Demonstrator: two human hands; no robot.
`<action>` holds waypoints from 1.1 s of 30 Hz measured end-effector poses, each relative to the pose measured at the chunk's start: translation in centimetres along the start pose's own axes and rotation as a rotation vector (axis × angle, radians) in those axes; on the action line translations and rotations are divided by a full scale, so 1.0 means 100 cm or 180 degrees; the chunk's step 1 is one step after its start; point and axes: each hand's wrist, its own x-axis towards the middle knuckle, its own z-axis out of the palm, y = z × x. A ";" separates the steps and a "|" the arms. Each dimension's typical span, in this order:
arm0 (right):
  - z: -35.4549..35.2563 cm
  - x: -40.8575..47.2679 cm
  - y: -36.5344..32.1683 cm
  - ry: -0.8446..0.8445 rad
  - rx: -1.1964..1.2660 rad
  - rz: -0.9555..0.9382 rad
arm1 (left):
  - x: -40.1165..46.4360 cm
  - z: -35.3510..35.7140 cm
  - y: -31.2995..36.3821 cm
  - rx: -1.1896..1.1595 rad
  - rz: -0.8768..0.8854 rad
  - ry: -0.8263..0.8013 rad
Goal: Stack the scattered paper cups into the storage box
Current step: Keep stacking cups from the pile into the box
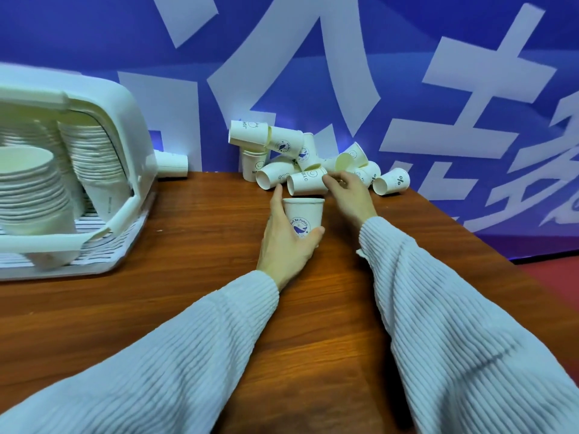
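Note:
My left hand [283, 239] grips an upright white paper cup [305, 211] with a blue whale logo, standing on the wooden table. My right hand [349, 191] reaches just behind it, fingers closed around the base of a cup lying on its side [305, 183] at the front of the pile. Several more white cups [282, 142] lie jumbled against the blue wall. The white storage box [125, 126] stands at the left, tipped towards me, with tall stacks of nested cups [31, 189] inside it.
A single cup [171, 164] lies on its side behind the box by the wall. Another cup [391, 181] lies at the right end of the pile near the table's right edge [470, 239]. Bare wooden tabletop [194, 230] separates box and hands.

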 end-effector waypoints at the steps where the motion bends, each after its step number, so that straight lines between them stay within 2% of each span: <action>1: 0.003 0.012 0.004 0.0020 -0.0349 0.0009 | 0.001 0.001 -0.001 -0.0011 0.0008 -0.0028; 4: 0.011 0.039 0.012 -0.0046 -0.1026 0.0140 | 0.003 0.003 -0.005 -0.0048 0.0030 -0.0063; 8: 0.017 0.054 0.021 -0.0171 -0.1161 0.0289 | 0.006 0.004 -0.008 -0.0054 0.0064 -0.0043; 11: 0.014 0.045 0.017 0.0139 -0.0965 0.0284 | 0.006 0.003 -0.007 -0.0044 0.0098 0.0029; 16: -0.008 0.004 -0.010 0.0462 -0.0593 -0.0095 | 0.002 -0.008 0.007 0.0003 0.0134 0.0290; 24: -0.018 -0.065 -0.065 0.0215 -0.0126 -0.0544 | -0.012 -0.056 0.042 0.0192 0.0319 0.0658; 33: 0.050 -0.106 -0.160 -0.0020 0.0679 -0.1005 | -0.039 -0.166 0.073 0.0626 0.0501 0.1166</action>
